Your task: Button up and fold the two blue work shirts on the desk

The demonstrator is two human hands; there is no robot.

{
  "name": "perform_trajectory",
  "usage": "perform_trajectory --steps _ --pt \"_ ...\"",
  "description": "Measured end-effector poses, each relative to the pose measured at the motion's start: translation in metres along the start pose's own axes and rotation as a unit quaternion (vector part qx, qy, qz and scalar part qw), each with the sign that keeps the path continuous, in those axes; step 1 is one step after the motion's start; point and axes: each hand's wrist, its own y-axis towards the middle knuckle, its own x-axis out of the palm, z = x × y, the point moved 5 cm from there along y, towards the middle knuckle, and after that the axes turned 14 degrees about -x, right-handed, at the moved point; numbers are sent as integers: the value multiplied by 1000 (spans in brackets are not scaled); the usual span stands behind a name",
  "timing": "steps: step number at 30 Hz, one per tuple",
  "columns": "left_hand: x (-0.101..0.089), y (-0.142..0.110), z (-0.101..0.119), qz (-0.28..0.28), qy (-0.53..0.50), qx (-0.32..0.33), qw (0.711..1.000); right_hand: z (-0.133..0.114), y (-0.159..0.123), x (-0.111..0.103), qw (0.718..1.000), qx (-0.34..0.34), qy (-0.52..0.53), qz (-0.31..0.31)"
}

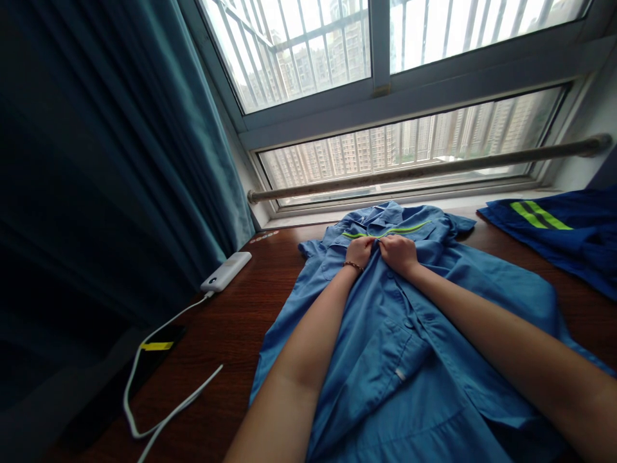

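Two bare arms reach from the near side toward the middle of the scene, converging like an upside-down V. The left forearm (296, 376) rises from the near edge, slanting far and to the right; the right forearm (486, 315) comes in from the near right corner, slanting far and to the left, and looks longer. At their far ends, the left hand (360, 251) and right hand (398, 253) sit just beside each other, fingers curled into loose fists, knuckles up. Most fingertips are hidden from view.
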Motion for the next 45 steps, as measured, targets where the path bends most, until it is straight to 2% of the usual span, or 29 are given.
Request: perform_trajectory --steps 8,15,24,34,45 --pt "-1 -1 1 11 17 5 1000 2 0 1 999 -16 13 33" --pt "-2 -1 3 -4 25 21 999 8 4 1 990 -27 95 98" --pt "-1 -2 3 -10 39 9 999 8 7 6 990 -30 102 89" --pt "-6 -1 3 -42 60 116 991 4 6 3 994 -32 73 72" --pt "-7 0 4 -36 48 130 990 1 2 0 998 -8 34 55"
